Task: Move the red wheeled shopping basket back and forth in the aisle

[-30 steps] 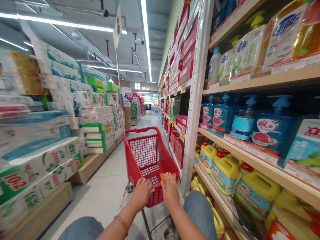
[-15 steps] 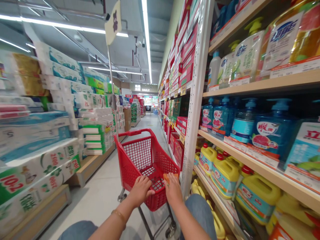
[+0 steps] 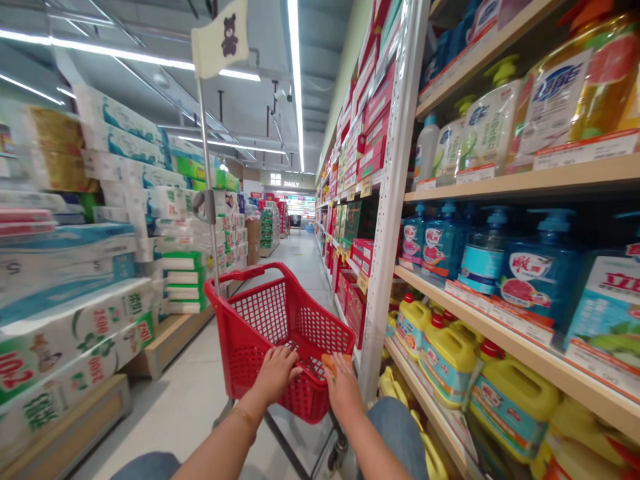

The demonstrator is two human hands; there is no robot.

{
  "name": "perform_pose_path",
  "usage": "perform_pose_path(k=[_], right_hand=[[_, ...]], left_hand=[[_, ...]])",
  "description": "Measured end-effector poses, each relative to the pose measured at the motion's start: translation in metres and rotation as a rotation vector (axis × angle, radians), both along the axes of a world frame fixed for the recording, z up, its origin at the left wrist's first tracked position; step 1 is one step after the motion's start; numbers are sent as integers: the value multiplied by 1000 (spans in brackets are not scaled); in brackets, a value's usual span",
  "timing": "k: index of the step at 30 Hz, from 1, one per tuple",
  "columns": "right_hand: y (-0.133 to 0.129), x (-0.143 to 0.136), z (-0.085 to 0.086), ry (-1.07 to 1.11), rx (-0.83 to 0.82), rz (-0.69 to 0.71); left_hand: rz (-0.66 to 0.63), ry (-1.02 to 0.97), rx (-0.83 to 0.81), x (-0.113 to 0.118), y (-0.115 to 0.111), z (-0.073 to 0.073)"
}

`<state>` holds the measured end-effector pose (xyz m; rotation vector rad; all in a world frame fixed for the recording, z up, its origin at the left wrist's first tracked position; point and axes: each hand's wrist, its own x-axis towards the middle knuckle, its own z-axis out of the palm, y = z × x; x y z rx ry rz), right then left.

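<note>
A small red shopping cart [image 3: 255,327] stands in the aisle in front of me, its basket empty as far as I see. On the near rim of the basket lies my left hand [image 3: 276,373], fingers curled over the edge. My right hand [image 3: 341,383] is at the rim's right corner, holding an orange cloth-like item [image 3: 330,362] under its fingers against the cart. A pole rises from the cart's far left corner and bears a cream flag [image 3: 220,40] with a dark bear on it.
Shelves [image 3: 500,180] of blue and clear pump bottles and yellow jugs [image 3: 447,357] stand close on the right behind a white upright [image 3: 393,187]. Stacked tissue packs [image 3: 90,333] on low wooden platforms line the left. The floor [image 3: 297,257] runs ahead between them.
The cart has turned slightly, its flag pole and left side shifting left in view. Both hands have moved a little to the left with the rim, keeping their hold.
</note>
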<state>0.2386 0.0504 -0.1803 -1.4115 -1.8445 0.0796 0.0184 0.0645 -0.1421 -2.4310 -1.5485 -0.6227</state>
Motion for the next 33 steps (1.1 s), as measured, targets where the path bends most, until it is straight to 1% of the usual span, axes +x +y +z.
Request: perform_pose_path(k=[4, 6, 8, 11, 13, 15, 17, 19, 21, 23, 25, 27, 30, 32, 33], right_hand=[[-10, -33, -2, -13, -2, -15], [-15, -39, -3, -13, 4, 0], [-16, -32, -3, -11, 17, 19], [-13, -8, -4, -11, 52, 46], [-8, 5, -5, -9, 67, 35], [-3, 8, -6, -10, 72, -6], [2, -2, -7, -10, 72, -64], [6, -20, -6, -8, 75, -98], [7, -37, -4, -10, 84, -83], [6, -46, -3, -21, 97, -40], [5, -42, -3, -32, 114, 10], [4, -26, -6, -26, 131, 32], [6, 2, -13, 32, 126, -25], [10, 11, -16, 70, 102, -88], [13, 10, -15, 81, 87, -118]], left_hand=[[55, 21, -6, 14, -2, -2], [64, 16, -1, 19, -5, -2], [55, 17, 11, 17, -5, -2], [74, 21, 40, 1, -3, -1], [124, 16, 79, -11, 0, 1], [160, 31, 86, -17, 0, 3], [187, 50, 66, -13, -2, 4], [218, 52, 50, -3, -5, 5], [241, 45, 50, 8, -9, 5], [224, 53, 53, 12, -12, 6], [179, 76, 40, 6, -14, 9], [173, 92, 30, -8, -15, 15], [239, 107, 39, -31, -15, 24], [273, 130, 42, -37, -15, 27], [287, 140, 40, -36, -16, 28]])
